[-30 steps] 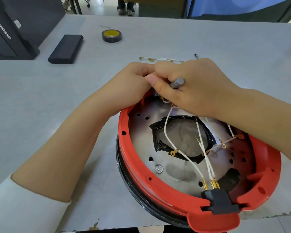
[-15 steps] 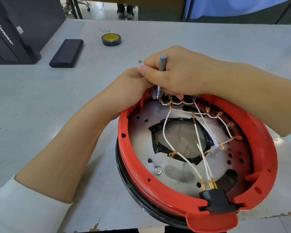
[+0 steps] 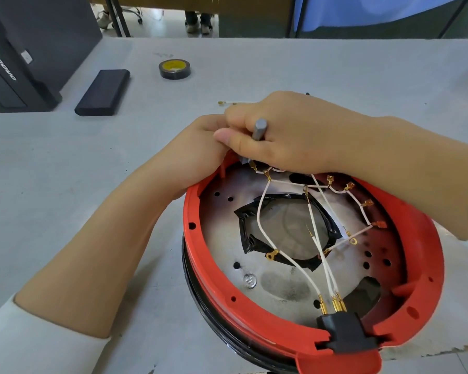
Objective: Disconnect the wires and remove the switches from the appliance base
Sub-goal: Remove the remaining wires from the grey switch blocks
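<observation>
Head view: right hand (image 3: 289, 136) grips grey tool (image 3: 259, 129), now tilted lower; left hand (image 3: 197, 152) still grips base rim (image 3: 192, 211).

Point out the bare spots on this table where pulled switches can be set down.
Bare table lies right of the tape roll, beyond the loose wire. More lies between the black block and the left forearm. It is crowded at the red base's far rim, where the left hand and right hand, gripping a metal tool, meet.

Two hands (image 3: 195, 155) (image 3: 289, 133), one base (image 3: 227, 300) (red), one tape roll (image 3: 174, 69).
</observation>
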### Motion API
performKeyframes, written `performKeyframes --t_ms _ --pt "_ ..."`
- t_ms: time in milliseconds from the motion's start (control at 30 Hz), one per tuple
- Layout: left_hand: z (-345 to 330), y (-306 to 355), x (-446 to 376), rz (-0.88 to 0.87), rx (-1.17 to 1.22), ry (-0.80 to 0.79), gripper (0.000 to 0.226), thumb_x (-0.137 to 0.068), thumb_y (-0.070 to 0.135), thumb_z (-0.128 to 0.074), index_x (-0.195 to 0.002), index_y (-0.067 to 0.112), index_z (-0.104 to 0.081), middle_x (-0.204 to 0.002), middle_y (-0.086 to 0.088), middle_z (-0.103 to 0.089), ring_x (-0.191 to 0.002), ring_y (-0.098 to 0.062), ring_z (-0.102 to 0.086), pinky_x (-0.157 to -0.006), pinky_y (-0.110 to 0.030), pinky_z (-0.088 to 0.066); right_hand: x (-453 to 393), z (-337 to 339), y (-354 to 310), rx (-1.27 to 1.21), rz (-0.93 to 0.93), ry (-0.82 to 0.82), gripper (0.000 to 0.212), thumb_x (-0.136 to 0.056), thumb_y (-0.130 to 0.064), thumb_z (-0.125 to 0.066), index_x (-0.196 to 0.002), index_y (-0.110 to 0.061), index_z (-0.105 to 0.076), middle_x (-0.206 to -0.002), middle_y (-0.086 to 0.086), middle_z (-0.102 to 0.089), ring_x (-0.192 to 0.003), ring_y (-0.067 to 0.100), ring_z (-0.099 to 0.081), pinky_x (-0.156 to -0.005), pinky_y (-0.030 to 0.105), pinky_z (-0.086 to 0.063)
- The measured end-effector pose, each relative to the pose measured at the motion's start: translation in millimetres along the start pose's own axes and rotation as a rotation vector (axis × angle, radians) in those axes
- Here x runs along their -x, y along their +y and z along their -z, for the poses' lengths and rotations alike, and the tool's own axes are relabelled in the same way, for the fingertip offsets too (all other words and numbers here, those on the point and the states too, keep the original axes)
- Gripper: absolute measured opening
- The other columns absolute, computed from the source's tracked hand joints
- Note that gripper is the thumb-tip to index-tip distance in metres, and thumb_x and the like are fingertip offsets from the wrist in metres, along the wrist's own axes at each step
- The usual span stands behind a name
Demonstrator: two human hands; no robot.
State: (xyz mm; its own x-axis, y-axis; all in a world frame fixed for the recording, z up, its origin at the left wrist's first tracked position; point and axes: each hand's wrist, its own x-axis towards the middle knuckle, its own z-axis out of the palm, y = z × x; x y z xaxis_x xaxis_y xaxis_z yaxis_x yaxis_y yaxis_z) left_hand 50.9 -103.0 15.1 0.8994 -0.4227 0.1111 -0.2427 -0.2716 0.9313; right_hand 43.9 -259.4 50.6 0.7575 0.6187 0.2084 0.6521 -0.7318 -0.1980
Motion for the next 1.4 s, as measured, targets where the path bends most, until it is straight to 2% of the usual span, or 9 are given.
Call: performKeyframes --t_ms 233,400,500,700,967,1133,1233,1300,1400 --pt "-0.4 -1.2 -1.9 -0.033 -0.044 -0.004 0.036 -0.091 -0.007 -0.034 -0.073 0.007 -0.062 -0.058 0.018 -0.065 -0.060 0.008 -0.060 -0.055 -0.005 -0.043 -9.5 3.7 -2.3 -0.103 -0.026 -0.021 0.042 -0.100 -0.041 -0.039 -0.077 -0.009 -0.051 -0.058 -0.007 -0.052 -0.057 -0.003 -0.050 -0.055 0.010 -0.035" --pt "-2.7 -4.4 -5.3 0.024 0.040 0.029 0.024 -0.097 0.007 -0.044 -0.092 0.000 -0.066 -0.083 -0.008 -0.072 -0.078 -0.009 -0.066 -0.072 -0.021 -0.053 -16.7 6.6 -1.7 -0.157 -0.100 -0.084 0.039 -0.101 -0.029 -0.040 -0.069 -0.009 -0.045 -0.050 -0.024 -0.051 -0.050 -0.002 -0.048 -0.057 0.021 -0.036" --pt "-3.7 -3.6 -5.2 0.049 0.038 0.040 0.024 -0.098 0.008 -0.044 -0.094 -0.004 -0.064 -0.094 -0.018 -0.070 -0.081 -0.012 -0.066 -0.074 -0.024 -0.054 -19.5 7.0 -1.8 -0.183 -0.128 -0.100 0.039 -0.100 -0.029 -0.039 -0.067 -0.009 -0.046 -0.048 -0.021 -0.051 -0.046 0.000 -0.048 -0.057 0.024 -0.038" --pt "-2.9 -0.8 -4.7 0.062 -0.001 0.034 0.026 -0.098 0.013 -0.045 -0.088 0.003 -0.066 -0.069 0.010 -0.071 -0.071 -0.001 -0.064 -0.065 -0.016 -0.052 -21.2 7.0 -2.2 -0.233 -0.159 -0.088 0.042 -0.100 -0.029 -0.038 -0.079 0.003 -0.055 -0.046 0.000 -0.052 -0.040 0.002 -0.050 -0.051 0.023 -0.039" --pt "-2.8 2.4 -2.4 0.054 -0.007 0.028 0.033 -0.098 0.007 -0.044 -0.075 0.013 -0.066 -0.059 0.015 -0.068 -0.062 0.008 -0.062 -0.058 -0.004 -0.046 -24.6 8.0 -1.9 -0.276 -0.196 -0.098 0.039 -0.099 -0.027 -0.038 -0.084 0.004 -0.058 -0.054 0.018 -0.057 -0.029 0.009 -0.049 -0.037 0.014 -0.036" --pt "-2.3 2.0 -2.1 0.020 -0.055 0.031 0.036 -0.098 0.009 -0.044 -0.074 0.025 -0.066 -0.063 0.019 -0.069 -0.063 0.008 -0.062 -0.055 -0.006 -0.046 -21.7 8.3 -3.5 -0.255 -0.192 -0.122 0.039 -0.100 -0.028 -0.040 -0.076 -0.001 -0.056 -0.050 0.003 -0.059 -0.035 0.005 -0.049 -0.044 0.020 -0.042" --pt "-0.3 -1.0 -2.7 -0.037 -0.088 0.006 0.036 -0.098 0.013 -0.043 -0.076 0.023 -0.069 -0.078 0.005 -0.073 -0.074 -0.004 -0.066 -0.065 -0.022 -0.052 -14.9 8.5 -3.4 -0.196 -0.163 -0.090 0.039 -0.101 -0.031 -0.039 -0.082 -0.003 -0.057 -0.062 -0.002 -0.062 -0.049 -0.001 -0.051 -0.062 0.027 -0.044" --pt "1.0 -4.2 -4.8 -0.055 -0.075 -0.007 0.029 -0.098 0.019 -0.044 -0.080 0.021 -0.067 -0.085 -0.001 -0.071 -0.078 -0.006 -0.066 -0.067 -0.030 -0.052 -11.3 9.2 -4.0 -0.202 -0.153 -0.041 0.038 -0.101 -0.034 -0.039 -0.081 -0.004 -0.054 -0.058 -0.006 -0.058 -0.053 -0.001 -0.051 -0.061 0.024 -0.041" --pt "-2.7 -7.3 -8.6 -0.054 -0.075 0.049 0.028 -0.080 0.023 -0.039 -0.064 0.013 -0.060 -0.058 0.023 -0.065 -0.064 0.015 -0.059 -0.063 -0.006 -0.045 -7.7 6.5 -7.9 -0.094 -0.098 -0.050 0.036 -0.101 -0.039 -0.036 -0.073 -0.020 -0.049 -0.060 -0.005 -0.053 -0.054 0.003 -0.049 -0.054 0.022 -0.035"
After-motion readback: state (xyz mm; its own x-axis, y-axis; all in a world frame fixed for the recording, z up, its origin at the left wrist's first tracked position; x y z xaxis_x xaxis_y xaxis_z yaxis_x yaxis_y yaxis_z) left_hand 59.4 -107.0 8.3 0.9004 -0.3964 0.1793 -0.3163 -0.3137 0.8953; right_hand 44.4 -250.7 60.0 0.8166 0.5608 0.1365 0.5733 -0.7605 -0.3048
